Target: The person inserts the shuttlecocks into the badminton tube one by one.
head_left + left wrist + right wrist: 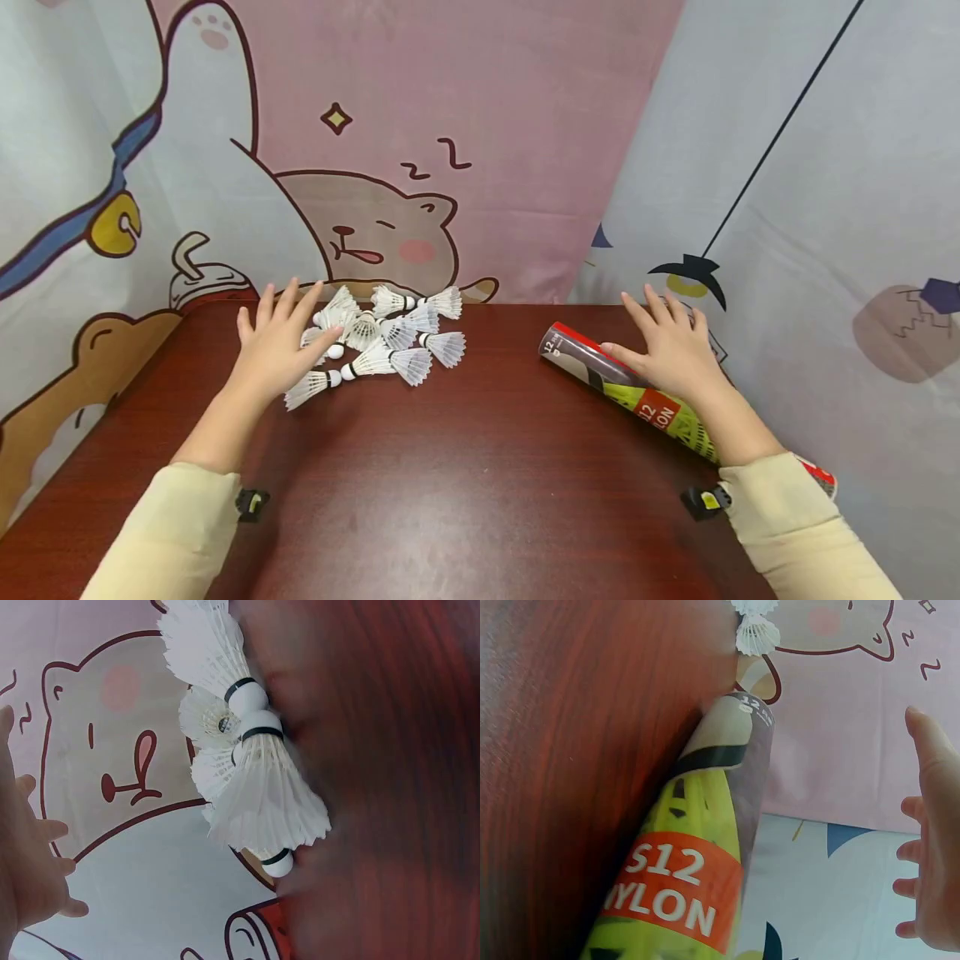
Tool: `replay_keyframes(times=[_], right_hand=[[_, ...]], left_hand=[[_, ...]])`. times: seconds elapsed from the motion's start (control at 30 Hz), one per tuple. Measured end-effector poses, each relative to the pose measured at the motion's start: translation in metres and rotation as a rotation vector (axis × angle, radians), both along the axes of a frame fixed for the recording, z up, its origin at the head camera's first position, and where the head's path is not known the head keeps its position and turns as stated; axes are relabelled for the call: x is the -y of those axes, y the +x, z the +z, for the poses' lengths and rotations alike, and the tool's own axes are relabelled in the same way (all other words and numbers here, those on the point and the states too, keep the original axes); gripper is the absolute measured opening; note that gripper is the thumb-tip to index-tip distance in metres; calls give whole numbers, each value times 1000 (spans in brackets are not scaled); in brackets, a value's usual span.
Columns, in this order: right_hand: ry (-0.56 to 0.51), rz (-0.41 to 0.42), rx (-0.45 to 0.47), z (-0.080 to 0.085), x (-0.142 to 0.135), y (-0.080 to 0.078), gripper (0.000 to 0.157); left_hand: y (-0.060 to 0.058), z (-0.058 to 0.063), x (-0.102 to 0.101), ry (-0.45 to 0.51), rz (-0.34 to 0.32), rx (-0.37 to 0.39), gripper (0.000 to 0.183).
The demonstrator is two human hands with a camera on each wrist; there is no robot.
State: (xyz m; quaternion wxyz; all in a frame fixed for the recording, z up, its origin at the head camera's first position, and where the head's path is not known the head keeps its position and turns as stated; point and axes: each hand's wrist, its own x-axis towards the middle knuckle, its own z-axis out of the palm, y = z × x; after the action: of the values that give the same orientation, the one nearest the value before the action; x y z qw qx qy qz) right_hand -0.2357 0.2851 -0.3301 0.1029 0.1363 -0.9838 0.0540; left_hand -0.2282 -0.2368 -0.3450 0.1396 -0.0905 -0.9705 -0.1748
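Spread fingers mark my left hand (273,354), which hovers by the left side of a pile of white shuttlecocks (367,358) and holds nothing. In the left wrist view the shuttlecocks (270,795) lie against each other, their cork ends banded in black. Over on the right, my right hand (675,350) is held above a shuttlecock tube (615,383), fingers spread and nothing in them. That tube lies on its side, slanting toward the right front, partly hidden by the hand and forearm. Its yellow-green side and red label (679,881) show up close in the right wrist view.
Everything lies on a dark red-brown wooden table (457,492). A printed cloth (540,150) with cartoon animals hangs behind it and along both sides. The pile sits near the table's back edge.
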Motion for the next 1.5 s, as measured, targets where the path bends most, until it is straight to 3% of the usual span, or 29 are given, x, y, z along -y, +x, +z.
replay_keyframes(times=[0.23, 0.6, 1.1, 1.5], right_hand=[[-26, 6, -42, -15, 0, 11, 87], [-76, -33, -44, -39, -2, 20, 91], [-197, -37, -54, -69, -12, 19, 90], [-269, -60, -51, -84, -14, 21, 88]], left_hand=[[15, -14, 0, 111, 10, -80, 75], [31, -39, 10, 320, 97, -153, 69], [36, -73, 22, 578, 260, -178, 58], [33, -99, 26, 709, 318, -128, 53]])
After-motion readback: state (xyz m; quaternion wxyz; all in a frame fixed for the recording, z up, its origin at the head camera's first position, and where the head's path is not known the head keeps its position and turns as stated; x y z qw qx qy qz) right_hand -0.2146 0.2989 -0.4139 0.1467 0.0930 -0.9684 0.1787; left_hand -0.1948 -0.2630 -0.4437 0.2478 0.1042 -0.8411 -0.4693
